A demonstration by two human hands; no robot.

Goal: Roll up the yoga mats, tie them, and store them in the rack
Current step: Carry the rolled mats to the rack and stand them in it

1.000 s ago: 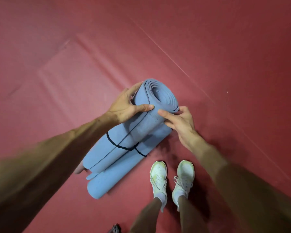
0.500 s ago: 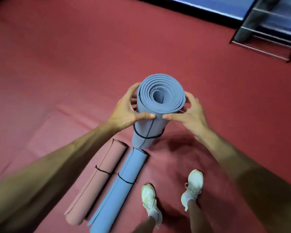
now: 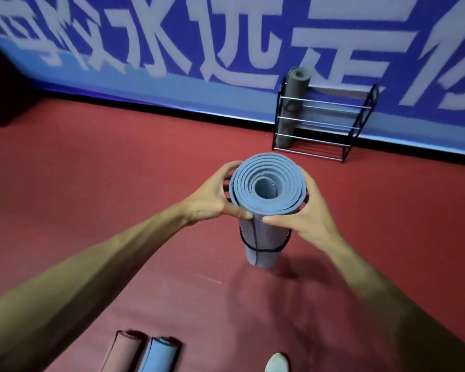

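Observation:
A rolled blue yoga mat stands upright in front of me, tied with a black band low on its body. My left hand grips its upper left side and my right hand grips its upper right side, thumbs on the near face. The black-and-chrome rack stands against the blue wall at the upper right, with one rolled grey mat upright in its left end.
On the red floor at the bottom edge lie a rolled pink mat and a second rolled blue mat, side by side. My white shoe shows at the bottom. A blue wall banner with white lettering runs behind.
The view has swung up from the floor toward the wall and rack. The blue mat went from tilted to upright in both hands; the two lying mats slid to the bottom edge.

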